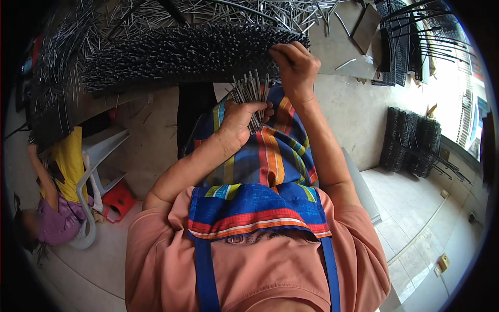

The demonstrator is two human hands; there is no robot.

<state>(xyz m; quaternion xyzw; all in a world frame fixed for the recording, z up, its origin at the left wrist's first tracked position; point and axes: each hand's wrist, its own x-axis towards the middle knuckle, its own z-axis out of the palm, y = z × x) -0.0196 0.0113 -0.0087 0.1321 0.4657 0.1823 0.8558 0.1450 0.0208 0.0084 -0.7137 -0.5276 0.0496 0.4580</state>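
Observation:
My left hand (238,122) is wrapped around a bundle of thin grey metal rods (251,89), whose ends fan out above my thumb, over my lap. At the right end of a long black rack (182,58), densely filled with upright thin rods, my right hand (298,68) has its fingers pinched together. Anything between those fingertips is too small to make out. The bundle sits just in front of the rack's near edge, and a striped apron (270,156) covers my lap beneath it.
Loose rods (218,13) lie heaped behind the rack. A brown flat board (366,29) rests at the far right, near black mesh racks (391,47). Dark wire bundles (410,140) stand on the right floor. At left, another person (62,208) sits on a white chair (86,208) beside a red stool (119,200).

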